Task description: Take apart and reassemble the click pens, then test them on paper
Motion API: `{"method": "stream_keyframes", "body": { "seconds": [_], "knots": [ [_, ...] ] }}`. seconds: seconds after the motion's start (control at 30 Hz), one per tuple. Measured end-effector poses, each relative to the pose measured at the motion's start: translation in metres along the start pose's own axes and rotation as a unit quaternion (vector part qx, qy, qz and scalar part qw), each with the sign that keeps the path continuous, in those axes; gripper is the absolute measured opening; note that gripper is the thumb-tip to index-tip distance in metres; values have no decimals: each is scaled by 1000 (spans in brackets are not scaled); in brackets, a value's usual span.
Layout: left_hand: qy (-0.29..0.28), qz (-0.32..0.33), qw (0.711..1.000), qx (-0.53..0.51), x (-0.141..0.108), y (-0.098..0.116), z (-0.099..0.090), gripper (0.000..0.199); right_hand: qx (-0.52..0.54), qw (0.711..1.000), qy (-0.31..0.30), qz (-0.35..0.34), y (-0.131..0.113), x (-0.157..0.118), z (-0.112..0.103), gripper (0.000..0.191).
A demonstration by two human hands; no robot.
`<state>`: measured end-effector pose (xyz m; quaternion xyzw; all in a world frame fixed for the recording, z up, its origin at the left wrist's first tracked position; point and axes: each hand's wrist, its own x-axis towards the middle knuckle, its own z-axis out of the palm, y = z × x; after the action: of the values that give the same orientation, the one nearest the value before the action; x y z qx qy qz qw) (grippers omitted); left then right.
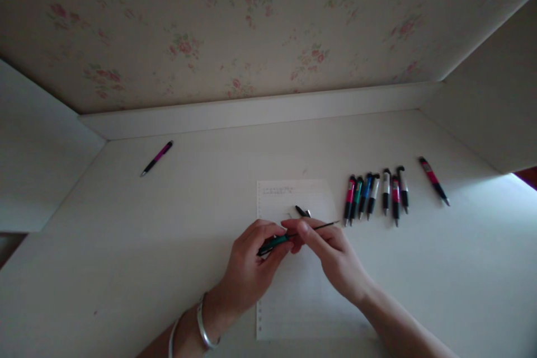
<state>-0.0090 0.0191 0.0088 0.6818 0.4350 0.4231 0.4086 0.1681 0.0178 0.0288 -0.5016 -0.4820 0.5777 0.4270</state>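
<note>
My left hand (pixel 255 260) is closed around a green pen barrel (pixel 273 243) with a dark end. From the barrel's right end sticks out a thin dark ink refill (pixel 325 226), which my right hand (pixel 325 249) pinches between thumb and fingers. Both hands are close together over a lined sheet of paper (pixel 293 307) with punched holes down its left side. Just beyond my fingers, a black pen grip piece (pixel 300 211) lies on the sheet, with a small part beside it that I cannot make out clearly.
To the right stand several pens in a row, among them a red pen (pixel 349 200), a green pen (pixel 357 198) and a white pen (pixel 386 192). Another red pen (pixel 434 180) lies farther right. A purple pen (pixel 156 158) rests at the back left. Low panels and a back ledge (pixel 251 116) border the white desk (pixel 126 268).
</note>
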Motion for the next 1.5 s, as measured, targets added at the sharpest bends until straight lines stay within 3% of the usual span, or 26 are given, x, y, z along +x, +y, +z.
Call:
{"method": "stream_keyframes", "body": {
  "seconds": [0.13,0.27,0.47,0.57,0.7,0.83,0.93,1.13,1.3,1.4,1.5],
  "knots": [
    [-9,-2,1000,9,-1,0,2,4,-60,998,4,-34,-2,-1,1,42],
    [-13,10,1000,7,-1,0,3,6,-115,990,-45,-62,-2,-2,5,35],
    [-33,1,999,-10,-3,3,3,9,-107,991,-70,-29,2,-3,7,36],
    [-36,-23,999,-31,-2,6,3,9,-90,994,-54,-9,5,-5,5,39],
    [-15,-104,992,-74,-2,8,3,16,-41,999,-22,10,7,-6,7,46],
    [-10,-192,962,-194,-4,8,7,28,63,997,34,-6,4,-2,8,31],
    [-19,-225,930,-291,-4,8,12,32,70,995,60,-29,1,1,7,23],
    [-70,-250,894,-366,-1,8,14,35,94,995,-20,15,-2,0,10,29],
    [-62,-275,868,-409,-1,8,13,33,66,996,-64,15,-1,0,7,29],
    [-20,-295,844,-447,0,9,12,27,-26,999,-17,-21,1,1,1,29],
    [24,-320,827,-462,2,8,11,27,-107,989,87,-57,3,4,-6,35]
  ]
}}
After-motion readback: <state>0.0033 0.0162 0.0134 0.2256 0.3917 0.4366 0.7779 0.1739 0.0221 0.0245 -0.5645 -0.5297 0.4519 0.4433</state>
